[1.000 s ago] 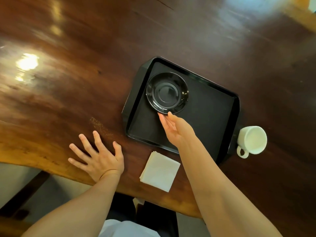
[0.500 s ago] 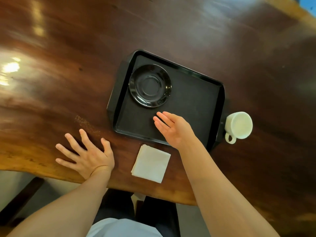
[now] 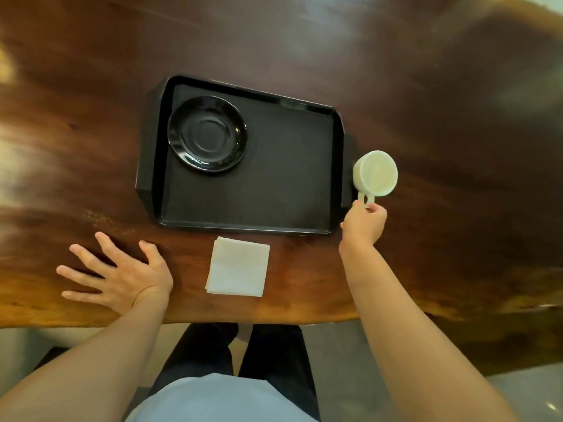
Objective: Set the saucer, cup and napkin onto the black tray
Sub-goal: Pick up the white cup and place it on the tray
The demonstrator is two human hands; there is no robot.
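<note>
A black saucer (image 3: 207, 134) lies in the far left corner of the black tray (image 3: 274, 190). A white cup (image 3: 376, 173) stands on the table just off the tray's right edge, its handle pointing toward me. My right hand (image 3: 364, 222) pinches that handle with its fingertips. A folded white napkin (image 3: 238, 270) lies on the table in front of the tray's near edge. Left of the napkin, my left hand (image 3: 122, 274) rests flat on the wood with its fingers spread and nothing in it.
The dark wooden table (image 3: 441, 117) stretches far and right of the tray. Its near edge (image 3: 274, 321) runs just below the napkin, with my legs and the floor beneath it.
My right hand has left the tray near the saucer, swung right and taken hold of the cup's handle. My left hand stays flat on the table.
</note>
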